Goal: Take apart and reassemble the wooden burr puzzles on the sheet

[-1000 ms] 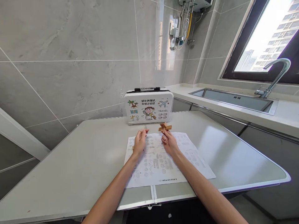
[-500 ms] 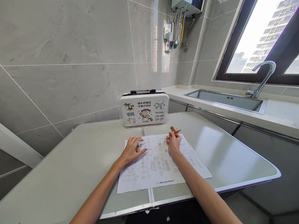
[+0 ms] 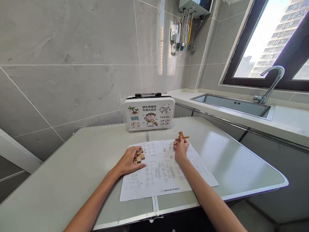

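Note:
My left hand (image 3: 129, 160) lies on the left part of a printed paper sheet (image 3: 166, 180). Its fingers and thumb curve around a cluster of wooden puzzle blocks (image 3: 139, 156), partly hidden by the hand. Near the sheet's far right edge, my right hand (image 3: 181, 149) is closed on a small wooden puzzle piece (image 3: 182, 135) with crossing bars, which sticks out beyond the fingertips. Small drawings and text cover the sheet, too fine to read.
A white case (image 3: 149, 114) with cartoon prints and a black handle stands at the table's back edge. The pale folding table (image 3: 72, 167) has a centre seam. To the right are a counter with a sink (image 3: 231, 104), a faucet (image 3: 274, 80) and a window.
My left hand has shifted a little left and lower, and the block cluster now shows beside its fingers. My right hand has moved slightly right, still with the wooden piece.

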{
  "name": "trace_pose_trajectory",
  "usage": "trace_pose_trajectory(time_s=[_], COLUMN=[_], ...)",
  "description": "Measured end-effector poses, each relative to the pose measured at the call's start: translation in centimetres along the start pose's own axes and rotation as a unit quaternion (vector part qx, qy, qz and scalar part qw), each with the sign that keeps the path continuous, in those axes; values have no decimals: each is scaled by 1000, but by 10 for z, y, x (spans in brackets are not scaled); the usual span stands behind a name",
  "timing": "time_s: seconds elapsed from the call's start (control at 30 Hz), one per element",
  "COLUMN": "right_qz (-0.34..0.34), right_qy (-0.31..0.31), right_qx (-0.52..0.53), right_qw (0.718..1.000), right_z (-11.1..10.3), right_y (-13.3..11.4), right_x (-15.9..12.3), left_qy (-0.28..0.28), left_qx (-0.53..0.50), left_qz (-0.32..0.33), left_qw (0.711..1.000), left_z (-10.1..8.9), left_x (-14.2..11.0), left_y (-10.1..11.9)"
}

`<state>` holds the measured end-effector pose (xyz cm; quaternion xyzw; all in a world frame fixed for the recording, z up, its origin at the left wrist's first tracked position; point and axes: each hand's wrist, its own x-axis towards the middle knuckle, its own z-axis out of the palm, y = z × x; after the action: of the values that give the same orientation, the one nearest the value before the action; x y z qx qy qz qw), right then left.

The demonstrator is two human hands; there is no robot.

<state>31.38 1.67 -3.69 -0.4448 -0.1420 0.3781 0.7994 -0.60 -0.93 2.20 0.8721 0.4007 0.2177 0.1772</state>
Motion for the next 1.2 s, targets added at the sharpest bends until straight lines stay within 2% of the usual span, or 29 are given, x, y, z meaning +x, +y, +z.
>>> trace_pose_trajectory(time_s=[0.17, 0.27, 0.4, 0.57, 0.6, 0.67, 0.73, 0.8, 0.87, 0.93, 1.03, 1.2], right_qz=[-11, -11, -9, -7, -20, -133, -215, -270, -301, -313, -324, -340], right_qy=[-8, -42, -132, -279, -312, -399, -463, -501, -516, -520, -519, -503], right_qx=[-27, -48, -83, -144, -163, -272, -347, -408, -454, -483, -506, -517], right_qw=[1000, 998, 988, 949, 936, 865, 787, 714, 661, 631, 608, 604], right_z=[4, 9, 17, 25, 26, 26, 24, 23, 23, 24, 27, 27], right_y=[-2, -4, -6, -9, -9, -9, -9, -7, -6, -4, 1, 6], right_x=[-11, -23, -39, -63, -68, -78, -88, -96, -102, -105, -105, -104], left_qy=[10, 7, -6, -13, -15, -11, -2, 0, 2, 4, 4, 6], left_qx=[13, 17, 21, 42, 49, 60, 63, 60, 57, 53, 47, 46], left_qz=[-19, -22, -20, 10, 14, 15, 11, 8, 5, 8, 12, 9], left_qw=[1000, 1000, 1000, 999, 999, 998, 998, 998, 998, 999, 999, 999], left_z=[3, 2, -6, -16, -17, -19, -21, -22, -21, -19, -14, -6], left_x=[1, 1, -1, -3, -4, -6, -9, -11, -12, -11, -9, -6], left_y=[-6, -8, -12, -27, -30, -33, -31, -26, -20, -14, -9, -1])
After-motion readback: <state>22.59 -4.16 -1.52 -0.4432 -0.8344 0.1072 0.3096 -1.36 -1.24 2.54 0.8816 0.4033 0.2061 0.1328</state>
